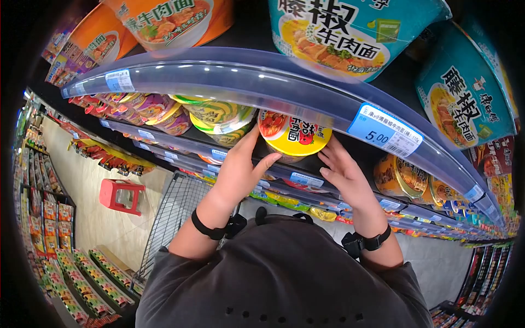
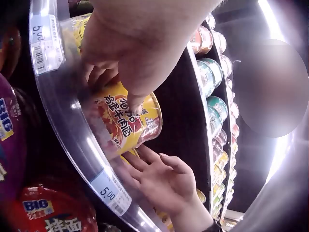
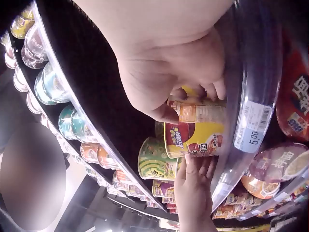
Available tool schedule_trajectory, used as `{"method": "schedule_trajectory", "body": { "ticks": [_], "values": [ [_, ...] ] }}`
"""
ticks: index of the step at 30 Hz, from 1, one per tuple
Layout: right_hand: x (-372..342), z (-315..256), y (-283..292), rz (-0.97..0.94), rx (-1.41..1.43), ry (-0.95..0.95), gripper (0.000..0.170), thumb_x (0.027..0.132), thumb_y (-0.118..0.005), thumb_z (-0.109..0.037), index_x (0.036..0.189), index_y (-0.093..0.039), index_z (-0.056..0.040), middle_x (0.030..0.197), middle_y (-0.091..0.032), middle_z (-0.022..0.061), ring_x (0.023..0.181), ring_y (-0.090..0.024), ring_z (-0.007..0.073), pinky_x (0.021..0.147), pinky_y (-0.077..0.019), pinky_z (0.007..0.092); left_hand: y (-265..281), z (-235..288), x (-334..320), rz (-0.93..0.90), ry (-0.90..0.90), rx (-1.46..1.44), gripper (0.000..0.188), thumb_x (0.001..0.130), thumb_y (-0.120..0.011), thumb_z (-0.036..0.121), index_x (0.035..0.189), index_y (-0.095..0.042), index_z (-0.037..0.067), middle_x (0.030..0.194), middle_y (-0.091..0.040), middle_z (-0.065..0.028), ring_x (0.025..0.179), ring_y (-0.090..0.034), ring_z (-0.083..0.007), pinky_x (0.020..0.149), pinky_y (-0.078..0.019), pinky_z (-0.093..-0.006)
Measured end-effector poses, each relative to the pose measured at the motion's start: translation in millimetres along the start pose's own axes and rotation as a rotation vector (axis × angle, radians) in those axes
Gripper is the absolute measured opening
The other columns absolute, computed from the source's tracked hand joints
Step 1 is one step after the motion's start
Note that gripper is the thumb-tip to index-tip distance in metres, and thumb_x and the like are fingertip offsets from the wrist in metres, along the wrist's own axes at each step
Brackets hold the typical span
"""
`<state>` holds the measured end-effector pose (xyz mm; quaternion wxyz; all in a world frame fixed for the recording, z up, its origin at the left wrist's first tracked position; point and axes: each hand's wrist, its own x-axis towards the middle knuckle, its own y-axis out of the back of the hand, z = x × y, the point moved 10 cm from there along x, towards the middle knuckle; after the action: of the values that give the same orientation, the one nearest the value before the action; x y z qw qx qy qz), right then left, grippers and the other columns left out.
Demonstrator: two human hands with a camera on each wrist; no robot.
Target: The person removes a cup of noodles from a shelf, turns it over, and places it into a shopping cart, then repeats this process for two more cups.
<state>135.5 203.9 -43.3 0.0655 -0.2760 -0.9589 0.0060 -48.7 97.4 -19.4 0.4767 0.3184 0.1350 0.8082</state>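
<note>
A noodle cup with a yellow-rimmed lid [image 1: 295, 134] sits tilted on the shelf between both hands; its side label shows in the left wrist view [image 2: 118, 113] and the right wrist view [image 3: 198, 137]. My left hand [image 1: 239, 169] holds its left side, thumb in front and fingers reaching behind. At the cup's right side is my right hand [image 1: 350, 177], fingers extended against it and thumb apart; the palm shows in the left wrist view [image 2: 169, 186]. The far fingertips of both hands are partly hidden by cup or shelf.
A curved clear shelf edge [image 1: 219, 71] with price tags crosses above the hands, below large teal tubs [image 1: 333, 38] and orange ones. Green-lidded cups [image 1: 219, 115] stand left, brown-orange cups [image 1: 402, 175] right. A wire cart [image 1: 175, 213] and red stool [image 1: 121, 195] are lower left.
</note>
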Motion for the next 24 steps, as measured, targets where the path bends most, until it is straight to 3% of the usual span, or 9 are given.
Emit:
{"method": "schedule_trajectory", "body": {
  "ticks": [2, 4, 5, 7, 8, 9, 12, 15, 24],
  "values": [
    [-1.0, -4.5, 4.1, 0.012, -0.004, 0.008, 0.078, 0.094, -0.053, 0.011, 0.163, -0.019, -0.0018, 0.166, -0.025, 0.0194, 0.155, -0.026, 0.0305, 0.125, -0.0247, 0.0455, 3.5, 6.0, -4.0, 0.007, -0.021, 0.029, 0.076, 0.091, -0.078, 0.025, 0.15, -0.042, -0.004, 0.134, -0.06, -0.0294, 0.126, -0.058, -0.0444, 0.105, -0.0481, -0.0437],
    [-5.2, -12.1, 10.8, 0.072, 0.005, 0.052, 0.073, 0.094, -0.053, 0.01, 0.161, -0.025, -0.0008, 0.165, -0.03, 0.0202, 0.153, -0.032, 0.031, 0.124, -0.0282, 0.0442, 6.4, 10.3, -10.9, 0.029, -0.011, 0.106, 0.068, 0.09, -0.077, 0.012, 0.148, -0.046, -0.004, 0.138, -0.061, -0.0253, 0.13, -0.06, -0.0349, 0.107, -0.047, -0.0393],
    [-9.1, -14.2, 11.6, 0.061, 0.002, 0.053, 0.073, 0.094, -0.053, 0.01, 0.161, -0.025, -0.0008, 0.165, -0.03, 0.0202, 0.153, -0.032, 0.031, 0.124, -0.0282, 0.0442, 7.2, 12.0, -16.0, 0.04, -0.007, 0.107, 0.068, 0.09, -0.077, 0.012, 0.148, -0.046, -0.004, 0.138, -0.061, -0.0253, 0.13, -0.06, -0.0349, 0.107, -0.047, -0.0393],
    [-18.2, -18.0, 21.4, 0.098, 0.033, 0.042, 0.067, 0.095, -0.051, 0.006, 0.158, -0.031, 0.0007, 0.161, -0.037, 0.0211, 0.15, -0.037, 0.0317, 0.122, -0.0318, 0.0431, 12.5, 16.4, -26.8, 0.079, -0.007, 0.102, 0.066, 0.09, -0.076, 0.011, 0.149, -0.047, -0.001, 0.14, -0.061, -0.0234, 0.129, -0.061, -0.0339, 0.106, -0.0478, -0.0394],
    [-24.6, -21.7, 23.8, 0.131, 0.031, 0.073, 0.058, 0.096, -0.05, 0.002, 0.153, -0.04, 0.0021, 0.152, -0.049, 0.0209, 0.142, -0.048, 0.0301, 0.117, -0.0381, 0.0409, 14.8, 18.8, -33.9, 0.121, -0.04, 0.084, 0.062, 0.091, -0.075, 0.009, 0.147, -0.051, 0.001, 0.139, -0.062, -0.0207, 0.127, -0.062, -0.032, 0.105, -0.0487, -0.0391],
    [-32.0, -22.9, 24.9, 0.117, 0.029, 0.077, 0.058, 0.096, -0.05, 0.002, 0.153, -0.04, 0.0021, 0.152, -0.049, 0.0209, 0.142, -0.048, 0.0301, 0.117, -0.0381, 0.0409, 18.0, 23.0, -41.2, 0.135, -0.038, 0.089, 0.062, 0.091, -0.075, 0.009, 0.147, -0.051, 0.001, 0.139, -0.062, -0.0207, 0.127, -0.062, -0.032, 0.105, -0.0487, -0.0391],
    [-55.0, -19.2, 22.6, 0.026, 0.101, 0.029, 0.044, 0.098, -0.049, 0.0, 0.142, -0.052, 0.0021, 0.134, -0.064, 0.0174, 0.122, -0.063, 0.0243, 0.107, -0.0476, 0.0381, 26.1, 35.2, -71.7, 0.187, -0.006, 0.092, 0.05, 0.092, -0.071, 0.004, 0.14, -0.058, 0.002, 0.136, -0.065, -0.0177, 0.124, -0.064, -0.0278, 0.104, -0.0498, -0.0378],
    [-79.9, -5.7, 14.5, -0.108, 0.117, -0.03, 0.036, 0.103, -0.049, -0.005, 0.138, -0.054, 0.0018, 0.126, -0.067, 0.0152, 0.116, -0.065, 0.0221, 0.103, -0.0502, 0.0376, 32.2, 40.5, -112.0, 0.254, 0.02, 0.107, 0.047, 0.092, -0.074, 0.009, 0.136, -0.06, 0.001, 0.127, -0.067, -0.0212, 0.118, -0.065, -0.0365, 0.1, -0.0503, -0.0393],
    [-159.1, 62.1, -15.7, -0.338, 0.139, -0.306, 0.031, 0.104, -0.051, -0.007, 0.132, -0.059, 0.0002, 0.121, -0.068, 0.0123, 0.111, -0.066, 0.0207, 0.097, -0.0511, 0.0353, 37.4, 59.3, -289.6, 0.453, 0.41, 0.289, 0.037, 0.094, -0.068, 0.005, 0.131, -0.063, 0.003, 0.124, -0.071, -0.0151, 0.114, -0.068, -0.0295, 0.099, -0.051, -0.0374]
  ]
}}
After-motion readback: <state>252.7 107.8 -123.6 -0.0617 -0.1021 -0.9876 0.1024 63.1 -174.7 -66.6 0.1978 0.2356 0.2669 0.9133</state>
